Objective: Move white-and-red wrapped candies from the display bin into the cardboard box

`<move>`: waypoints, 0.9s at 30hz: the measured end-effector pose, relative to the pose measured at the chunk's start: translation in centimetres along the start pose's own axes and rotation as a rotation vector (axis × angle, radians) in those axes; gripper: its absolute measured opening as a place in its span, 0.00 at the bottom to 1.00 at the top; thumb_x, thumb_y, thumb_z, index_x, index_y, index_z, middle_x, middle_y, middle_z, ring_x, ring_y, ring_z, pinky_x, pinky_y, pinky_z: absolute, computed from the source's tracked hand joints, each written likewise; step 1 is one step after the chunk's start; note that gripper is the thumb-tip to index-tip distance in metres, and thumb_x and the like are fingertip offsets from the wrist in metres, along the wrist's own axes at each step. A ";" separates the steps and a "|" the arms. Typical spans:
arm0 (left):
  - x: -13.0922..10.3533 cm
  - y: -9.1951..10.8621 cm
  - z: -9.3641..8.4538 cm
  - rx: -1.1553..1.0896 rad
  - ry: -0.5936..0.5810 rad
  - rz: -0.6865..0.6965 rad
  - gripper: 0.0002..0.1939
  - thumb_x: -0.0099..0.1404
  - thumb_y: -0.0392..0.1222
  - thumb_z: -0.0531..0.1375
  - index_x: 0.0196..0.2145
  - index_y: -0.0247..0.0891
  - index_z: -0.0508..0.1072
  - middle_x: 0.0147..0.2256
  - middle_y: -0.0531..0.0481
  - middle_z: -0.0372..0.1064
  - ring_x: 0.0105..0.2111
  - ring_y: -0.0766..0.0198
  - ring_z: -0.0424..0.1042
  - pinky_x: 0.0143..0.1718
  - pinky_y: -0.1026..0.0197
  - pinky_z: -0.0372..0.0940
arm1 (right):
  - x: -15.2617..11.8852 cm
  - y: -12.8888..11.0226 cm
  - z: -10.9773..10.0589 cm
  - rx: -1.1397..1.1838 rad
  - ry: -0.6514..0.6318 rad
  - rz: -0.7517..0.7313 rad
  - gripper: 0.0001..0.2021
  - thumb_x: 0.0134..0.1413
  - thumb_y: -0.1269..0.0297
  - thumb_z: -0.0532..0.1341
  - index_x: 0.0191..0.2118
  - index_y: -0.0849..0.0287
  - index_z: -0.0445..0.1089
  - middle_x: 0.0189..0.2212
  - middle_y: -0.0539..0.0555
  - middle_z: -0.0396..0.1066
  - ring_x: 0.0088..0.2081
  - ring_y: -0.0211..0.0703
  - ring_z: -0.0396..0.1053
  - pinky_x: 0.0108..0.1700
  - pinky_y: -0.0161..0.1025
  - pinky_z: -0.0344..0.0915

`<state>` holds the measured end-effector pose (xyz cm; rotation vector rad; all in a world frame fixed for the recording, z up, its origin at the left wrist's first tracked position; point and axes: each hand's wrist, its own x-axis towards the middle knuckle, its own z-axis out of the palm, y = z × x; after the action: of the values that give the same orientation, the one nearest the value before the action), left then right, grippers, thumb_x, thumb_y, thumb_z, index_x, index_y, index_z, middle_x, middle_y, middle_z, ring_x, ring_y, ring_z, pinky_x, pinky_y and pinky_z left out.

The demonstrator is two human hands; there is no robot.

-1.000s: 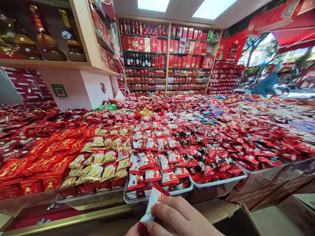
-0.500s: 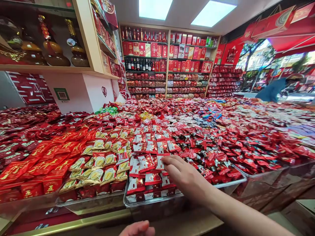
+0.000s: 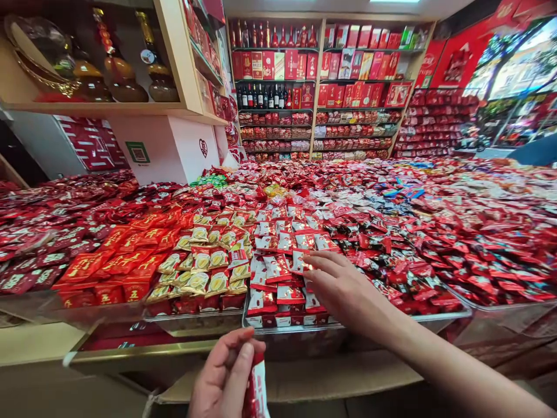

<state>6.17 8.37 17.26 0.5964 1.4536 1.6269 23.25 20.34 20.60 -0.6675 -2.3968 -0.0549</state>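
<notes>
Reaching into the candy display: right hand is out over the tray of red-and-white packets, fingers spread and angled down, fingertips touching or just above one packet near the tray's middle. No pinch formed yet; cannot tell if there's real contact.

Left hand is low at the frame bottom, in front of the surface edge, thumb and fingers pinched on one red-and-white sachet. The sachet hangs upright, its lower part cut off by the frame.

Layout: the tray sits at the front edge of the surface. Just left of it is a tray of gold-and-red packets, then flat red packs. To the right, dark red wrappers. Shelves with bottles and boxes stand at the back.

Step, my read: picking pieces from this tray, one already in the left hand, right hand going for another of the same kind.

Next move calls for:
- closing thumb and index on a single packet's edge, since they overlap like shingles and a flat grab would drag neighbours
- lifting straight up to clear the tray wall
- keeping the left-hand pinch firm, as foil looks slippery

Risk: knocking packets over the front rim.
</notes>
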 end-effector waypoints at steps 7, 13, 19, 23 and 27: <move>0.1 0.4 2.0 0.099 0.063 0.196 0.18 0.49 0.50 0.62 0.38 0.42 0.67 0.28 0.53 0.71 0.28 0.68 0.69 0.26 0.73 0.63 | -2.4 -6.7 1.1 0.803 -0.387 0.289 0.12 0.48 0.57 0.59 0.28 0.62 0.65 0.22 0.48 0.62 0.24 0.32 0.57 0.24 0.29 0.54; -0.2 0.8 1.6 -0.098 -0.143 -0.034 0.15 0.45 0.48 0.65 0.30 0.40 0.70 0.19 0.57 0.68 0.19 0.72 0.62 0.19 0.72 0.59 | -2.7 -6.5 3.0 1.274 -0.347 0.554 0.16 0.50 0.54 0.56 0.26 0.64 0.63 0.22 0.49 0.60 0.24 0.31 0.55 0.26 0.29 0.54; 0.1 0.2 1.0 -0.164 -0.087 -0.057 0.14 0.40 0.47 0.68 0.22 0.37 0.74 0.18 0.57 0.72 0.22 0.71 0.64 0.24 0.73 0.61 | -2.8 -6.5 4.0 1.270 -0.246 0.630 0.17 0.49 0.53 0.56 0.21 0.62 0.58 0.18 0.47 0.58 0.20 0.30 0.53 0.21 0.28 0.52; 0.2 0.2 1.1 -0.210 -0.035 -0.016 0.16 0.42 0.48 0.67 0.28 0.39 0.74 0.25 0.55 0.76 0.27 0.67 0.70 0.29 0.71 0.65 | -3.0 -6.0 3.3 0.845 -0.071 0.375 0.14 0.54 0.60 0.54 0.22 0.63 0.63 0.18 0.49 0.63 0.21 0.31 0.57 0.23 0.29 0.54; -0.7 0.8 1.5 -0.245 -0.132 -0.030 0.26 0.45 0.57 0.62 0.41 0.44 0.67 0.37 0.48 0.76 0.33 0.62 0.73 0.31 0.65 0.68 | -3.0 -5.5 2.4 0.223 0.241 -0.116 0.07 0.54 0.72 0.54 0.37 0.67 0.68 0.31 0.58 0.71 0.31 0.39 0.64 0.32 0.36 0.61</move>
<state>7.47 8.65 18.47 0.5283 1.1412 1.6778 21.29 14.72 17.60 -0.3942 -2.1664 0.0778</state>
